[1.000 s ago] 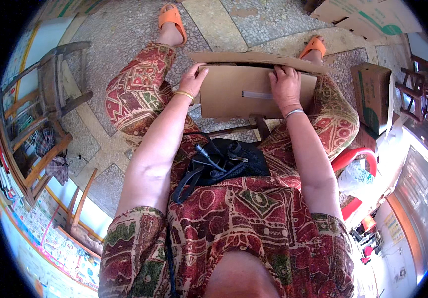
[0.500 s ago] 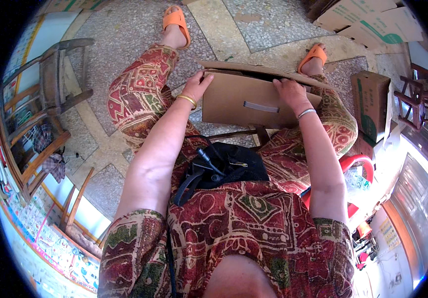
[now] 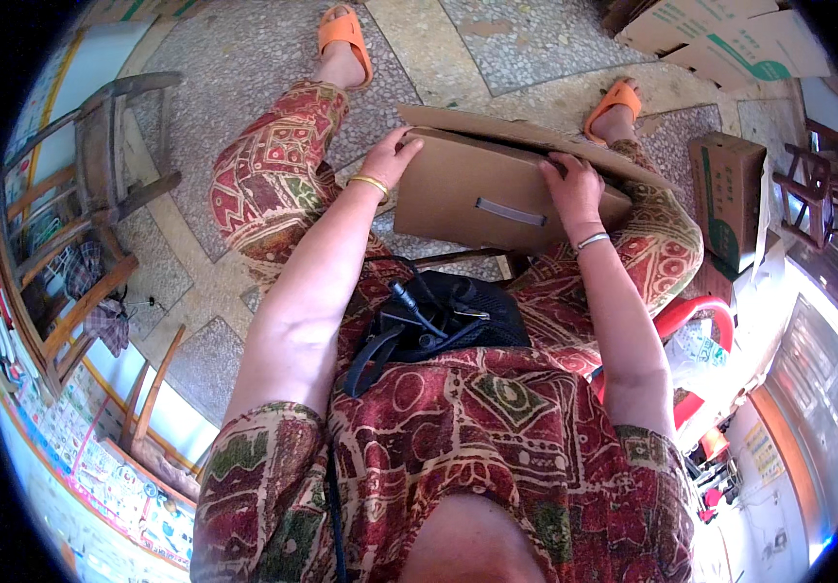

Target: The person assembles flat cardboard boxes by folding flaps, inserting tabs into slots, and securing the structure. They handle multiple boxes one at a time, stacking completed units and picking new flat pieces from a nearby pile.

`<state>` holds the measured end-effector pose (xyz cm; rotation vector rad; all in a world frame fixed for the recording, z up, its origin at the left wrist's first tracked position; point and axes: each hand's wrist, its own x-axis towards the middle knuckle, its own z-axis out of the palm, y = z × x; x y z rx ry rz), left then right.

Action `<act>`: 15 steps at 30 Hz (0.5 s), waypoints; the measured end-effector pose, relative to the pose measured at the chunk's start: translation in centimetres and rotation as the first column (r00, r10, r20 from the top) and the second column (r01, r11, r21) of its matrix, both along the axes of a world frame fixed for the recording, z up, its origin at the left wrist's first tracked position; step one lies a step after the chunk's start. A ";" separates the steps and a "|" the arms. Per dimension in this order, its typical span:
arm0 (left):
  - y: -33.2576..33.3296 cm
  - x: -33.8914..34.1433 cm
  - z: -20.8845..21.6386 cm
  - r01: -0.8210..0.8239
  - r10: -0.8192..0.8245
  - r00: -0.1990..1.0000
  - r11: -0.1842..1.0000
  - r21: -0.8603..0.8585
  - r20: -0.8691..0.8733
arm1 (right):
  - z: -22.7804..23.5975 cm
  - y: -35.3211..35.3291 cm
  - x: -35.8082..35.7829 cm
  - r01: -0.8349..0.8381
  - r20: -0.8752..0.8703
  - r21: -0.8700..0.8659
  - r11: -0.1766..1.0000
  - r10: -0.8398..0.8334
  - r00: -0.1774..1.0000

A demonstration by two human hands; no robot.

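Between my knees stands a brown cardboard box (image 3: 467, 189), its near side carrying a pale plastic handle strip (image 3: 511, 212). A long cardboard flap (image 3: 496, 128) rises along its far edge. My left hand (image 3: 390, 158) grips the box's upper left corner, thumb on the near side and the other fingers hidden behind the edge. At the upper right edge, my right hand (image 3: 574, 189) curls its fingers over the rim, thumb against the near panel. A black pouch with a cable (image 3: 438, 316) rests on my lap.
Flattened cartons (image 3: 720, 44) lie at the far right, with a brown and green carton (image 3: 727, 204) nearer. A wooden chair (image 3: 98, 155) stands on the left and a small dark stool (image 3: 822, 194) on the right. Beside my right arm is a red-rimmed container (image 3: 715, 316).
The box has tilted a little, and its far flap stands higher and further from the near panel. My right hand has shifted slightly, its fingers more bent at the rim.
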<state>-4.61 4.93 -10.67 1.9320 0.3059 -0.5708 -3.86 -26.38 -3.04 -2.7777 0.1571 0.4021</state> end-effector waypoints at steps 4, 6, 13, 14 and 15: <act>-0.4 -0.1 -0.2 -0.034 0.029 0.998 0.997 0.073 0.063 | -0.5 0.5 -0.4 -0.032 0.222 -0.047 0.998 0.042 0.974; -0.9 0.1 -0.3 -0.032 0.022 0.996 0.992 0.125 0.084 | -1.1 0.2 -0.1 -0.049 0.250 -0.044 0.998 0.058 0.967; -1.9 0.2 -1.1 -0.281 0.282 0.959 0.960 -0.013 0.037 | -2.2 -0.2 0.4 -0.098 0.381 -0.015 0.995 0.096 0.920; -2.1 0.4 -0.7 -0.299 0.298 0.954 0.954 0.005 0.035 | -2.3 -0.1 0.5 -0.086 0.372 -0.038 0.996 0.094 0.923; -2.2 0.6 -0.4 -0.316 0.315 0.949 0.949 0.023 0.034 | -2.4 0.0 0.5 -0.074 0.363 -0.061 0.995 0.091 0.927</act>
